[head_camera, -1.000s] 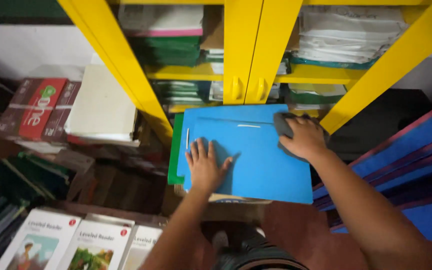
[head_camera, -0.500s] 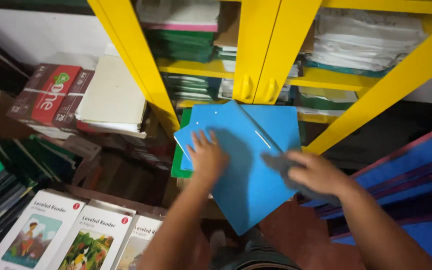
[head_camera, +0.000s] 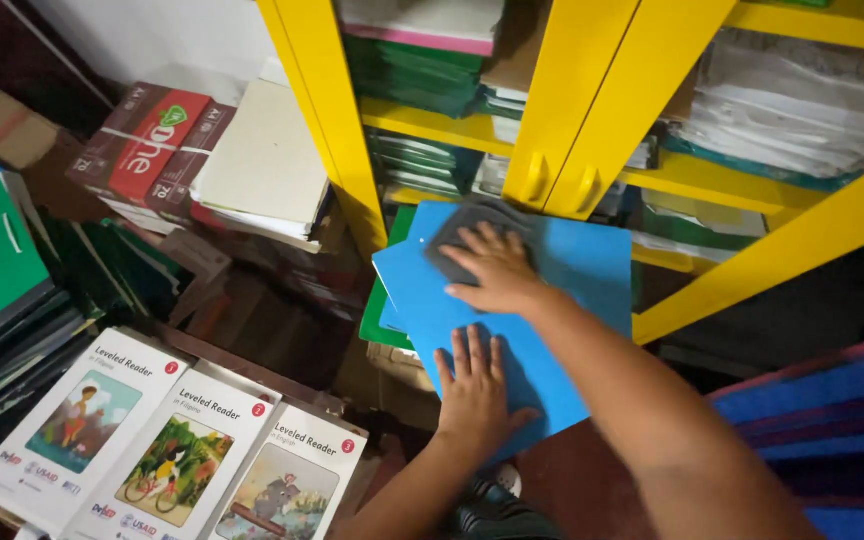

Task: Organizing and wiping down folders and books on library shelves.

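Observation:
A blue folder lies tilted on top of a stack that includes a green folder, in front of a yellow cabinet. My left hand lies flat on the folder's near part, fingers spread. My right hand presses a dark grey cloth onto the folder's far left corner.
The yellow cabinet stands with doors open, its shelves full of papers and folders. Red paper reams and a cream pad are stacked at left. Three illustrated booklets lie at lower left. Blue folders pile up at right.
My right hand with the cloth has moved from the folder's right side across to its far left corner. The folder has turned. My left hand slid nearer along it.

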